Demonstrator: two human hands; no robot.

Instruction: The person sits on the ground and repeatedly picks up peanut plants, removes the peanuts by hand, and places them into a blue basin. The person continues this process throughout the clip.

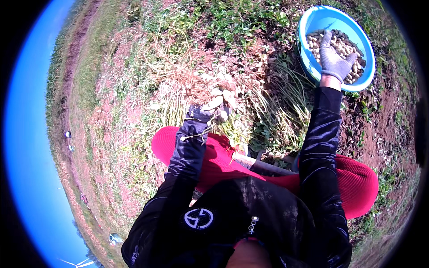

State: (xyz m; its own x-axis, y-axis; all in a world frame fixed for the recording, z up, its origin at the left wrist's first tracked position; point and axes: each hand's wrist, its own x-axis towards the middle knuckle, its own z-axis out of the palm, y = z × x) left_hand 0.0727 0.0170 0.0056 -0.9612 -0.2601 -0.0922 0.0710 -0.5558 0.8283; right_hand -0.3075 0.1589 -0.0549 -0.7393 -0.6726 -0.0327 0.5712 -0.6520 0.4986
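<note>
My right hand (335, 62), in a pale knitted glove, reaches into a light-blue plastic basin (369, 43) at the upper right. Its thumb and a finger are spread over a heap of unshelled peanuts (342, 47); nothing shows gripped in it. In front of my left knee is my left hand (209, 112), gloved and half in glare, closed around part of a pulled peanut plant (201, 88). Roots and pale pods stick out beyond its fingers, and a thin stem with small pods lies over the wrist.
Uprooted peanut plants (285, 97) lie between my knees and the basin. Green leafy plants (241, 20) grow farther ahead, with reddish soil (385, 117) at the right. Far off at the left are small objects in the field, and wind turbine blades (78, 264) against the sky.
</note>
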